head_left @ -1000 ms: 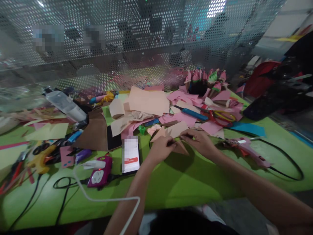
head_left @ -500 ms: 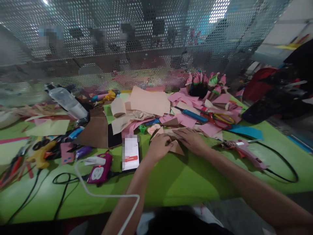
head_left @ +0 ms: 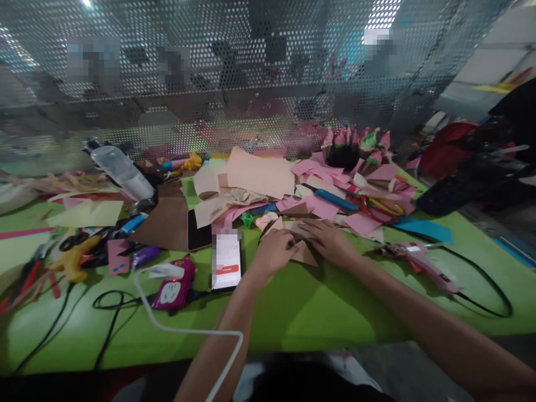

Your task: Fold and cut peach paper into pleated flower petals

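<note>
A tan paper piece [head_left: 305, 252] folded to a point lies on the green table [head_left: 318, 312] in front of me. My left hand [head_left: 273, 252] is curled on its left part, fingers pressed down on the paper. My right hand [head_left: 329, 239] lies flatter over its right part, fingers stretched leftward along the fold. Both hands touch the paper and almost meet in the middle. More tan and pink paper scraps [head_left: 318, 207] lie just behind them.
A lit phone [head_left: 226, 261] and a dark phone [head_left: 198, 237] lie left of my hands, with a magenta power bank [head_left: 173, 289] and white cable [head_left: 184, 329]. A pink glue gun [head_left: 422, 262] lies right. Scissors [head_left: 379, 206], a blue-handled tool [head_left: 334, 199] and paper flowers [head_left: 355, 146] sit behind; perforated metal screen at back.
My right hand has gone from pinching the paper's top edge to lying flat on it. The left hand has stayed curled on the paper. The view has shifted slightly.
</note>
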Motion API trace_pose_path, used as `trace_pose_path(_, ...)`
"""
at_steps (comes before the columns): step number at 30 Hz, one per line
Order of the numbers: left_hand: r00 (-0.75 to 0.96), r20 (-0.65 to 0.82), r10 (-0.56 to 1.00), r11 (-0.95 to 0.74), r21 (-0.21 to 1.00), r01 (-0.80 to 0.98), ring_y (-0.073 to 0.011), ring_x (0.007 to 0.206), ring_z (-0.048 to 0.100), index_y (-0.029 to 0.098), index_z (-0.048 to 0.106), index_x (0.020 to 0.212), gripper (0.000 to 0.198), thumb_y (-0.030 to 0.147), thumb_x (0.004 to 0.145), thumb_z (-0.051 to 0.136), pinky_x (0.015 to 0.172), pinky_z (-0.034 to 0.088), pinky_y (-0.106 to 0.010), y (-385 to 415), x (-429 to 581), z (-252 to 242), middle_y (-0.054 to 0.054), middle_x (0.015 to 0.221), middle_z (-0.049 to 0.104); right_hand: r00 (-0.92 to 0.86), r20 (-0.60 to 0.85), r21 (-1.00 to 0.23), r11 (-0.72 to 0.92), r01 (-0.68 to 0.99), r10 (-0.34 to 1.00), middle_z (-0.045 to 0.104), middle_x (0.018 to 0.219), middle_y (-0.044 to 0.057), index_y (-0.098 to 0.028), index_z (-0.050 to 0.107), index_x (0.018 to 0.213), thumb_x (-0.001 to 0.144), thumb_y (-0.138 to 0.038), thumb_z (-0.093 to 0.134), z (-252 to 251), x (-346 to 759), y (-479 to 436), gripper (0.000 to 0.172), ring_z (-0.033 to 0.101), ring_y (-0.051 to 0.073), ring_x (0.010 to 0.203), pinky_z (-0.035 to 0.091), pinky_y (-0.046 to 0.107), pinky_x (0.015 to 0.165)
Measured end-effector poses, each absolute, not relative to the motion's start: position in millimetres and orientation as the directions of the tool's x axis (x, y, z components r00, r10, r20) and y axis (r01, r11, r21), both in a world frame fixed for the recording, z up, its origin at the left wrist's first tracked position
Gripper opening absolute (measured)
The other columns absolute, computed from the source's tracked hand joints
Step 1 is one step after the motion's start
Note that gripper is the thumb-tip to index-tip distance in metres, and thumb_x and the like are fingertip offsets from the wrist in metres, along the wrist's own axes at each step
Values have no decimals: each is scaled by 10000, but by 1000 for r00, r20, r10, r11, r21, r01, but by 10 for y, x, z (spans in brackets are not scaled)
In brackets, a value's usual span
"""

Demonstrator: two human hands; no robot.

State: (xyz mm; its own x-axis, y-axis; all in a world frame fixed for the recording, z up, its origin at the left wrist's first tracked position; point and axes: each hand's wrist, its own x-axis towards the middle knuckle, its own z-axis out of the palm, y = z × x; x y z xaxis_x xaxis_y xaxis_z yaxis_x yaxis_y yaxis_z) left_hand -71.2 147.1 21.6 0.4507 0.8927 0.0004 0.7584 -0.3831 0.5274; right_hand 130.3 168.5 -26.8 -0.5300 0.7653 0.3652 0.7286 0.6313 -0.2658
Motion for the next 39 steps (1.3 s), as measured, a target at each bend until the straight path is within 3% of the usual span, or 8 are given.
trace_pose_path(2, 451, 4, 892, -385, 530, 756, -234, 1005, 609, 176, 682, 767, 124, 205, 858, 603, 888, 460, -338, 1470, -715, 210, -65, 1001, 718, -545, 369, -269, 648, 713, 753, 690, 1206, 86, -221, 658, 1167, 914, -154, 460, -232, 1302, 1671, 328, 615, 259, 1089, 464, 450, 943)
trace_pose_path(7, 451, 14, 892, -390, 528, 755, -235, 1014, 601, 181, 692, 798, 109, 206, 854, 601, 901, 455, -341, 1486, -729, 171, -63, 1052, 720, -497, 376, -333, 614, 716, 783, 721, 796, 68, -208, 689, 802, 883, -237, 552, -95, 1335, 1643, 162, 640, 227, 790, 485, 358, 726)
trace_pose_path(13, 430, 28, 902, -367, 573, 733, -215, 877, 619, 175, 667, 735, 205, 294, 877, 579, 808, 461, -315, 1503, -734, 170, -67, 884, 716, -419, 336, -568, 536, 625, 844, 753, 1005, 81, -223, 713, 973, 888, -302, 519, -41, 1330, 1641, 226, 676, 251, 944, 508, 387, 823)
trace_pose_path(18, 369, 48, 928, -267, 777, 570, -180, 776, 604, 173, 646, 758, 148, 262, 853, 576, 699, 450, -270, 1556, -754, 141, -30, 795, 688, -272, 152, -796, 281, 536, 950, 742, 825, 38, -210, 710, 871, 861, -429, 548, 107, 1330, 1579, 272, 668, 216, 759, 485, 323, 682)
trace_pose_path(25, 305, 71, 950, -216, 855, 472, -147, 740, 579, 173, 623, 796, 116, 231, 862, 547, 669, 421, -245, 1558, -739, 156, 9, 760, 624, -301, 17, -873, 161, 461, 954, 611, 601, -6, -183, 631, 665, 734, -466, 686, 139, 1303, 1457, 296, 532, 149, 577, 396, 281, 557)
trace_pose_path(31, 393, 11, 920, -190, 887, 421, -131, 625, 577, 177, 648, 866, 185, 349, 867, 578, 592, 422, -236, 1485, -677, 139, 35, 645, 592, -170, -58, -947, 0, 321, 984, 619, 636, -10, -182, 637, 946, 681, -487, 730, 29, 1401, 1202, 414, 603, 186, 621, 473, 327, 601)
trace_pose_path(35, 350, 0, 937, -128, 930, 344, -129, 652, 624, 176, 635, 1033, 201, 255, 860, 568, 620, 468, -234, 1498, -678, 117, 20, 707, 626, -84, -14, -952, 13, 307, 996, 619, 648, -4, -178, 626, 1012, 719, -483, 700, -24, 1454, 1088, 430, 609, 183, 624, 483, 333, 607)
trace_pose_path(39, 267, 51, 962, -142, 931, 336, -140, 754, 656, 175, 639, 1012, 173, 214, 873, 542, 706, 504, -254, 1521, -689, 125, -21, 833, 672, -26, 31, -963, 37, 265, 999, 628, 672, -6, -195, 600, 1066, 756, -438, 672, -82, 1440, 1031, 400, 627, 196, 659, 496, 343, 625)
